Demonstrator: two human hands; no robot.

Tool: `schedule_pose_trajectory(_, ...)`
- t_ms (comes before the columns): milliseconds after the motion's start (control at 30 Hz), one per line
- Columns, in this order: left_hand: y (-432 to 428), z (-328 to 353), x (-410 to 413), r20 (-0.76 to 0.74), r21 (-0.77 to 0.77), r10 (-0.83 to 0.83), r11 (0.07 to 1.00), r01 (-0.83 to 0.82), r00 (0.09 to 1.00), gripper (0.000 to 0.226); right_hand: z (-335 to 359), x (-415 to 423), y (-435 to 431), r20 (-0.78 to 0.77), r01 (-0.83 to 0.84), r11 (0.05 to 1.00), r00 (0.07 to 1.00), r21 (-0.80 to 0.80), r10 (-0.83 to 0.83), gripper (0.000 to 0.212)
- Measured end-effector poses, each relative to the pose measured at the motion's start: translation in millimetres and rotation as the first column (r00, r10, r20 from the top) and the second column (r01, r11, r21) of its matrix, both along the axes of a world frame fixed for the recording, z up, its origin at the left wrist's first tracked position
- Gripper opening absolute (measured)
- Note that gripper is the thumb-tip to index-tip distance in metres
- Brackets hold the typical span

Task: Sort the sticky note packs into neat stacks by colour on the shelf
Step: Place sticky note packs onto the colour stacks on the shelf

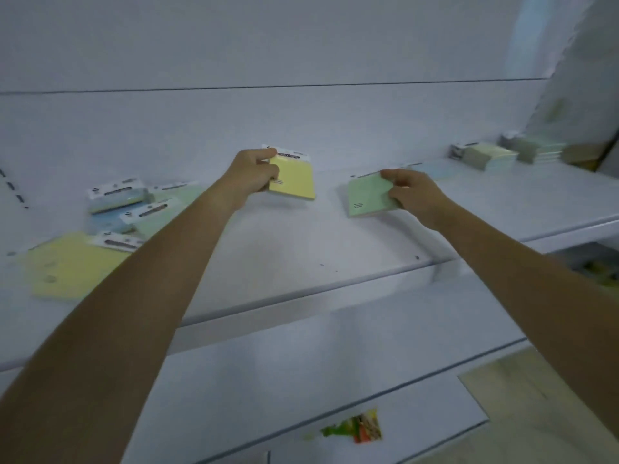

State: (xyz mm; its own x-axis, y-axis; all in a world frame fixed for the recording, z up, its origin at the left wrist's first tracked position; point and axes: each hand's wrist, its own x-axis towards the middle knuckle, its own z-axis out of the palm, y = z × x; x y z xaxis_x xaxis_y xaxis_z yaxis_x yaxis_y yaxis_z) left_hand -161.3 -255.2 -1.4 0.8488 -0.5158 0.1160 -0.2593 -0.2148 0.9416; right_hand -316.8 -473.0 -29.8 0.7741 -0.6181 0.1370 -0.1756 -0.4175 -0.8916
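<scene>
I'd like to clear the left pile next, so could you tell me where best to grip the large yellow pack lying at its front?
Probably the large yellow pack's bare near-left edge, approached from the front of the shelf: it lies flat and its far-right corner sits under a white header card.

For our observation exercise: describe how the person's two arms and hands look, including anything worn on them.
Both forearms are bare up to the frame's edge; no sleeves show. The left hand and right hand wear no gloves, and no rings, watch or bracelets are visible. The picture is slightly blurred, so fine details cannot be told.

Matt white shelf (301, 249), paper packs (294, 177)
</scene>
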Motion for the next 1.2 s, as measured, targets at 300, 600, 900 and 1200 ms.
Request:
schedule_pose_trajectory(300, -176, -12, -108, 0.014, -0.045, -0.113, 0.993, 0.113, 0.994, 0.052, 0, -144, -148, -0.009, 0.104, 0.993, 0.994, -0.06, -0.105, 0.046)
schedule_pose_trajectory(600, -316, -7, -150, 0.04, -0.029, -0.175, 0.984, 0.176, 0.984, 0.052, 5, -197, -263, 0.08, 0.191, 0.979, 0.977, 0.064, -0.196, 0.046)
schedule_pose_trajectory(900, -438, 6, -119, -0.028, -0.152, -0.111, 0.983, 0.106, 0.993, 0.046, 0, -173, -372, 0.093, 0.187, 0.973, 0.975, 0.132, -0.2, 0.041)
schedule_pose_trajectory(1200, -508, -2, -92, -0.065, -0.117, 0.036, 0.992, -0.043, 0.997, 0.042, 4, -137, -461, 0.188, 0.138, 0.975, 0.967, 0.174, -0.171, 0.04)
